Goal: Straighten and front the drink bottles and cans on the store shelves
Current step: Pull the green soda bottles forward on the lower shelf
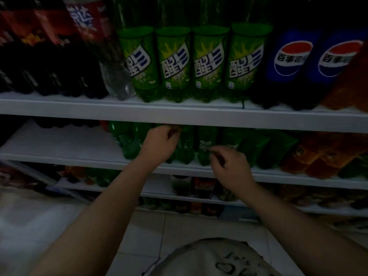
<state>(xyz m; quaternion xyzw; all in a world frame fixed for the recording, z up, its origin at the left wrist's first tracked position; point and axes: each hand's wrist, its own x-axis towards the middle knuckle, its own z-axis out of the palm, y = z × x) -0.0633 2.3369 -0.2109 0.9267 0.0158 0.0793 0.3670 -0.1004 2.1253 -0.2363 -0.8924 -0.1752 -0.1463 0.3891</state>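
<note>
On the second shelf [79,158] stands a row of small green soda bottles [206,144]. My left hand [159,144] reaches under the upper shelf edge, and its curled fingers grip the top of one green bottle [186,146] in that row. My right hand [229,168] hovers lower and to the right, in front of the green bottles. Its fingers are curled with the fingertips near a bottle label, and the dim light hides whether they pinch anything. Large green bottles [173,62] stand fronted on the top shelf [179,114].
The top shelf also holds dark cola bottles [49,72], a tilted clear bottle with a red label [111,62], blue Pepsi bottles [288,62] and an orange bottle [346,84]. Orange bottles [318,154] lean at the right of the second shelf. Lower shelves carry mixed drinks [195,188]. Below is tiled floor [179,232].
</note>
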